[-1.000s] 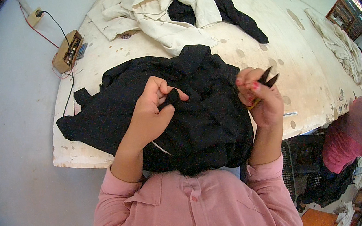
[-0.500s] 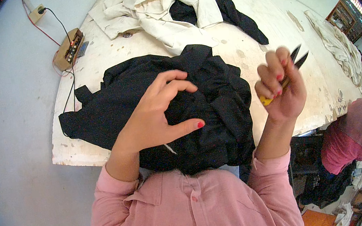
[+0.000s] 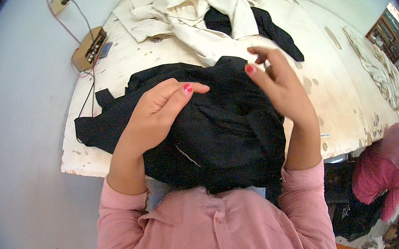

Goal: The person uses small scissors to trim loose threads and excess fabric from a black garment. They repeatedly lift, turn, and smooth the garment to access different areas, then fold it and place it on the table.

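Saw a pale table (image 3: 340, 92), a black garment (image 3: 227, 131) bunched across its near edge. Found the right hand (image 3: 286, 90) above, with thumb and fingertips apart. Could not tell the grip of the left hand (image 3: 152, 114). Spotted a white thread (image 3: 187, 156).

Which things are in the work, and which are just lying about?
In the work:
black cloth, left hand over it, right hand by its right edge

Likely lying about:
white cloth heap
black piece partly beneath it
brown box with knobs
pale cloth, far right
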Motion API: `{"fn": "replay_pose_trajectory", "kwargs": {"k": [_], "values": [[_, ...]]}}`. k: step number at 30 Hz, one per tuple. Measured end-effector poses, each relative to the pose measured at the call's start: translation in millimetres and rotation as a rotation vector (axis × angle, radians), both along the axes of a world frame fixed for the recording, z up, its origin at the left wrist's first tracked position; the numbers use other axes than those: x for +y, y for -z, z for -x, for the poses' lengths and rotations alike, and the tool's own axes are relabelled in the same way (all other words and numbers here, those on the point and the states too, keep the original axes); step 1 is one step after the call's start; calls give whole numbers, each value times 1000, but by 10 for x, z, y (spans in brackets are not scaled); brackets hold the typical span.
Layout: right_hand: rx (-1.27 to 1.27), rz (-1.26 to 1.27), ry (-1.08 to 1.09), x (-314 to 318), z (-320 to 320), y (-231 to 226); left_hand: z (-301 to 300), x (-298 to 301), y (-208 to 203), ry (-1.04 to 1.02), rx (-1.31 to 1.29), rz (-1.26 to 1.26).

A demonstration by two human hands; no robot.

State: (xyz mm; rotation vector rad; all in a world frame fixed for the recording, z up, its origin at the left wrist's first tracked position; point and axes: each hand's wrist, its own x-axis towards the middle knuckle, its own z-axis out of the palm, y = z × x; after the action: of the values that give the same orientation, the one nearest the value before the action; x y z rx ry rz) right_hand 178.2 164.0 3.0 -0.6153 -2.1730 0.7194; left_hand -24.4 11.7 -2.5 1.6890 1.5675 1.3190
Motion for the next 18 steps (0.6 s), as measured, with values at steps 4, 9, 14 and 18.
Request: {"fn": "replay_pose_trajectory", "kwargs": {"k": [4,9,14,18], "values": [[-137,-58,-273,-321,-2,-91,28,-122,-113,19,-197,97],[-222,-57,-340,-586,111,-267,37,-148,-53,29,-220,68],[-218,-126,-380,-599,200,-264,6,-180,-94,55,-234,27],[-228,-189,-362,-627,235,-288,-5,-174,-53,65,-228,-26]]}}
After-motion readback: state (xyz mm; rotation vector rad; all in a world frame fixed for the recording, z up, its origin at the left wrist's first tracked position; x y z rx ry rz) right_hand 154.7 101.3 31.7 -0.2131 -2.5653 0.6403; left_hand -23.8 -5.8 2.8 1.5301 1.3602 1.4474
